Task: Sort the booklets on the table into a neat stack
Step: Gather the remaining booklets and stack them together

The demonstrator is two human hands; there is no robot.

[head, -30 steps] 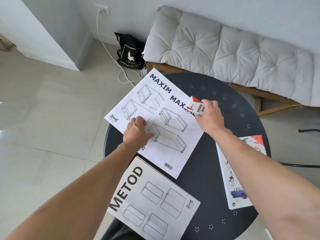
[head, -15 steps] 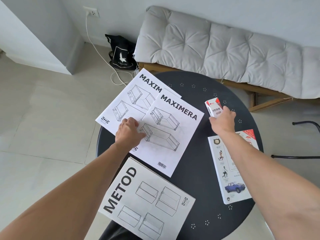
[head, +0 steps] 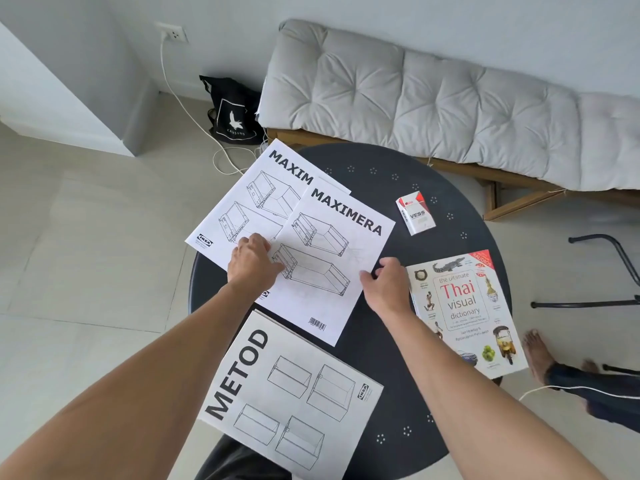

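Observation:
Two white MAXIMERA booklets overlap on the round dark table (head: 377,358). The upper MAXIMERA booklet (head: 332,268) lies partly over the lower MAXIMERA booklet (head: 249,202), which juts past the table's left rim. My left hand (head: 252,261) presses down where the two overlap, fingers curled. At the upper booklet's right edge, my right hand (head: 384,285) touches the paper with thumb and fingers. Nearest me, a white METOD booklet (head: 291,396) hangs over the near rim. A Thai visual dictionary (head: 464,310) lies on the right.
A red-and-white VESS packet (head: 415,213) lies on the table's far right. Behind the table stands a bench with a grey cushion (head: 433,98). A black bag (head: 233,116) and a white cable are on the floor at left. A black chair frame (head: 602,271) and a person's foot (head: 536,355) are at right.
My right hand carried the VESS packet off the upper booklet, set it down on the far right of the table, let go, and came back to the booklet's right edge. My left hand stayed put.

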